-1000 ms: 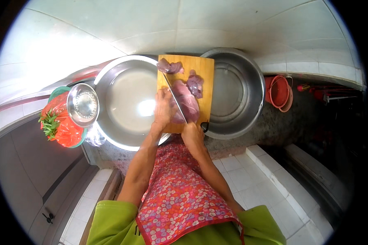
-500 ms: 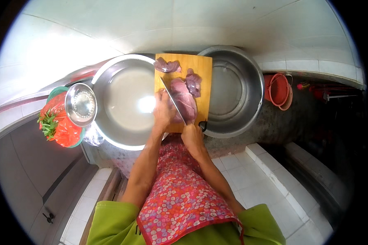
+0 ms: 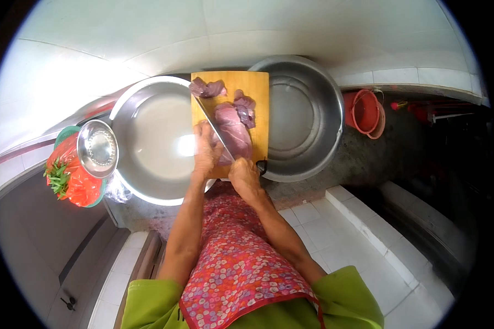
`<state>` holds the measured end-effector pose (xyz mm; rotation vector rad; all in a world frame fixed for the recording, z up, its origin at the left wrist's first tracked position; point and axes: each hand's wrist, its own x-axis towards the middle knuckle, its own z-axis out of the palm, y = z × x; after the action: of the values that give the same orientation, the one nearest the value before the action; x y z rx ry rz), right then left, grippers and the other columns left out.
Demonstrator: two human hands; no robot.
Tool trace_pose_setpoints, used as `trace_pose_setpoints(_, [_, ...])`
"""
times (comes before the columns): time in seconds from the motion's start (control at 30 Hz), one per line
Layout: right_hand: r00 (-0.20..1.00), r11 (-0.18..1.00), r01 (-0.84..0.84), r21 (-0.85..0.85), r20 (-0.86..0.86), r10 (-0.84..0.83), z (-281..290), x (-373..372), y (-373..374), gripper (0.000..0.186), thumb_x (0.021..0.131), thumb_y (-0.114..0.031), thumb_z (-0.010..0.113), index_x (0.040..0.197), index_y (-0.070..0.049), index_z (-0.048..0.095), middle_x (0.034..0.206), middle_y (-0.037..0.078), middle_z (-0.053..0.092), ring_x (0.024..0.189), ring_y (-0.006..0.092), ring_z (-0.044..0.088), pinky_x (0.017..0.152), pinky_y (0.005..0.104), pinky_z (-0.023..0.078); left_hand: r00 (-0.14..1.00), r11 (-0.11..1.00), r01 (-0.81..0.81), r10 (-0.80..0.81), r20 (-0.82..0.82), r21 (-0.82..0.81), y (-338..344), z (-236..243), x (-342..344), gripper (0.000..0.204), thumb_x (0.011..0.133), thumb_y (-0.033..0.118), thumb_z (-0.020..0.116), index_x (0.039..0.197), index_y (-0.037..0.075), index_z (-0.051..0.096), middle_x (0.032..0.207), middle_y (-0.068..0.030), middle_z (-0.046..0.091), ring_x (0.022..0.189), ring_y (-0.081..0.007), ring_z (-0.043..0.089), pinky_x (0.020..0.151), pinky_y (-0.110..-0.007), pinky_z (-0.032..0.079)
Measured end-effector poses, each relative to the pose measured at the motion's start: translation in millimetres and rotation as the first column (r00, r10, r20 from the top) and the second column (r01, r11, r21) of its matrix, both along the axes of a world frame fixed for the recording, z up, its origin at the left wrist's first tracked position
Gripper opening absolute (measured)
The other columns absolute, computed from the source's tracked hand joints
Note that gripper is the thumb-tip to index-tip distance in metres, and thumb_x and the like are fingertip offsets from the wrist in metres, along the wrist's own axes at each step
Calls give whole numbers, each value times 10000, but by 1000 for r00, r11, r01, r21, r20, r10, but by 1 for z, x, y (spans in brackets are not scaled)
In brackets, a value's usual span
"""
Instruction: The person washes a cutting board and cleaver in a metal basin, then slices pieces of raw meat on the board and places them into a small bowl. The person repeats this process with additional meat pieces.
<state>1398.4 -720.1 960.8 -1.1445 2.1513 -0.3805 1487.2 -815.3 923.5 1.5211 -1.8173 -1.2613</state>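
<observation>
A wooden cutting board [image 3: 260, 93] lies across two metal basins. On it rests a large pink piece of raw meat [image 3: 237, 134], with a darker piece [image 3: 207, 88] at the far left corner and another dark piece [image 3: 246, 107] against its right side. My right hand [image 3: 243, 174] is closed round the handle of a kitchen knife [image 3: 211, 123], whose long blade slants up and left across the meat's left part. Left of the blade, my left hand [image 3: 205, 148] presses curled fingers onto the meat's left edge; its fingertips are partly hidden.
The left basin [image 3: 127, 131] and the right basin [image 3: 330, 120] both hold water. A small steel bowl [image 3: 82, 143] sits on a green basket with a red plastic bag [image 3: 85, 186] and green leaves [image 3: 57, 178]. Red buckets [image 3: 352, 112] stand at the right, near the wall.
The whole view has shifted, so the board and basins appear farther left. On the board, the knife and both hands hold nearly the same places against the meat.
</observation>
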Motion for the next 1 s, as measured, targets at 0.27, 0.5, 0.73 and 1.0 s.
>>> trace_pose_setpoints(0.27, [998,951,-54,304,55,39,20,-22,86,203,817,-72,503,945,54,598,850,270,631,812,443,616,715,509,490,986,997,-69,74,-147,39,-1,-2,-7,439,663,-121,592,1034,62,445,1069,-103,388,940,-205,458,755,-304,467])
trace_pose_setpoints(0.5, [999,945,-44,325,12,42,37,-41,161,245,873,-169,496,932,48,593,827,296,611,820,469,582,760,535,448,982,986,-164,160,-101,-34,-7,-20,3,378,627,-96,587,952,57,469,1024,-90,420,953,-208,460,819,-289,437])
trace_pose_setpoints(0.73, [997,917,-77,391,13,78,51,-57,179,237,853,-150,489,936,50,585,826,307,605,820,468,586,762,533,453,814,841,-258,454,-362,475,5,9,26,309,673,-88,556,924,75,475,912,-45,508,801,-135,512,711,-278,480])
trace_pose_setpoints(1.0, [996,910,-87,406,10,90,57,-67,182,210,831,-115,487,916,52,581,833,310,608,790,464,599,725,531,471,717,845,-236,485,-502,479,17,35,50,286,692,-103,508,913,75,470,940,-58,563,835,-129,532,720,-265,477])
